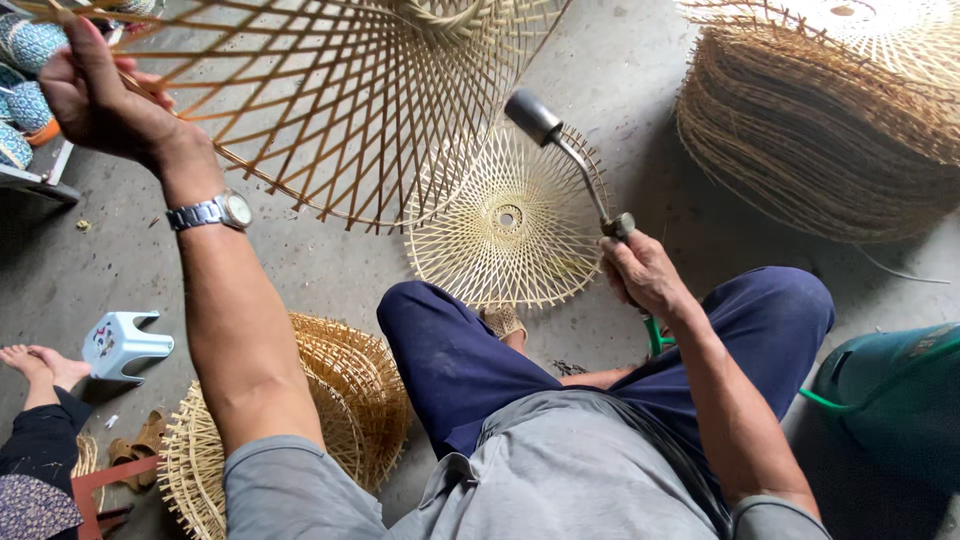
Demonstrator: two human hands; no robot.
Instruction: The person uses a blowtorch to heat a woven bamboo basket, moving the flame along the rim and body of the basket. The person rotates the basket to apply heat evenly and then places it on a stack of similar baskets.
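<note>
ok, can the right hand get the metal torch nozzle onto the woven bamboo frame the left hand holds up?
Probably yes. The right hand holds the torch with its metal nozzle just below the bamboo frame's rim, nothing between them. The left hand keeps its grip at the far edge.

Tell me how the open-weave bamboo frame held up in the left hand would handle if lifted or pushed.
The bamboo frame is probably light for its size: the left hand holds it up alone by its rim. It looks fairly stiff, since the thin crossed strips keep a domed shape unsupported. It is likely fragile, because the slats are slender with wide gaps.
</note>
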